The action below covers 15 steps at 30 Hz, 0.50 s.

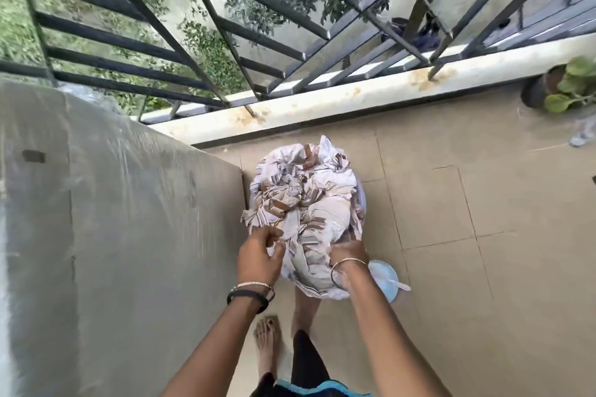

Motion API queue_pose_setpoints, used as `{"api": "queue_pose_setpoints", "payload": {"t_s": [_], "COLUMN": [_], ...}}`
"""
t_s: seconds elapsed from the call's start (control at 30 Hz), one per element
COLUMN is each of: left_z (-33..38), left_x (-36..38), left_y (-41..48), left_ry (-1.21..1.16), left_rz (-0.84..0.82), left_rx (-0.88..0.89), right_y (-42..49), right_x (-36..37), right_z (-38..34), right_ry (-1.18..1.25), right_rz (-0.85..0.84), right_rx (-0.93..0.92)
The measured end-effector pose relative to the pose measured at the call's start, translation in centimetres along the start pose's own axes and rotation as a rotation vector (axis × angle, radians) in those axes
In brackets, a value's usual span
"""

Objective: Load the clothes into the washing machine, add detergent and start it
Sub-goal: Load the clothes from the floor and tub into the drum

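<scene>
A heap of white and brown patterned clothes (303,203) fills a pale tub on the tiled balcony floor, hiding most of the tub. My left hand (258,255) pinches the cloth at the heap's near left edge. My right hand (348,251) digs into the near right side, fingers buried in the fabric. At the left stands the washing machine (113,219), draped in a grey cover with clear plastic over it. A light blue tub with a white scoop (387,280) sits on the floor just right of my right wrist.
A black metal railing (225,42) on a white ledge closes off the balcony at the back. A potted plant (561,87) stands in the far right corner. My bare feet (267,345) are on the beige tiles just below the heap.
</scene>
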State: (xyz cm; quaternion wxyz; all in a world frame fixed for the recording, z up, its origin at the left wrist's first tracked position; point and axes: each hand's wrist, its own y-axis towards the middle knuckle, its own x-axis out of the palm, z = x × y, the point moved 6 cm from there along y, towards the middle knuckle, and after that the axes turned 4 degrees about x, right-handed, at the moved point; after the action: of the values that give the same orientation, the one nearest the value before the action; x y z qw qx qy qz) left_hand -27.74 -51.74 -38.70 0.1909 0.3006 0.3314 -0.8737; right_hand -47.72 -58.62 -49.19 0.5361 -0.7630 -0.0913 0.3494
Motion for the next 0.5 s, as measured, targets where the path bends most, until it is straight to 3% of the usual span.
{"api": "queue_pose_setpoints", "payload": {"t_s": [0.17,0.33,0.4,0.5], "left_z": [3.0,6.5,7.9,9.5], "left_x": [-0.1,-2.1,-3.7,-7.4], "left_y": [-2.7,-5.1,-6.0,-6.7], "left_ry": [0.144,0.247,0.204,0.122], "left_rz": [-0.229,-0.332,-0.294,-0.081], "left_rx": [0.066,0.112,0.123,0.161], "right_y": [-6.0,-14.4,-18.4,-23.9], "right_x": [-2.8,-4.9,-5.4,-6.3], "right_z": [-1.9,-5.8,-7.4,-9.4], "right_ry": [0.219,0.310,0.364,0.420], "right_rz": [-0.059,-0.202,-0.273,-0.357], "right_rx": [-0.206,-0.488,-0.582,-0.705]}}
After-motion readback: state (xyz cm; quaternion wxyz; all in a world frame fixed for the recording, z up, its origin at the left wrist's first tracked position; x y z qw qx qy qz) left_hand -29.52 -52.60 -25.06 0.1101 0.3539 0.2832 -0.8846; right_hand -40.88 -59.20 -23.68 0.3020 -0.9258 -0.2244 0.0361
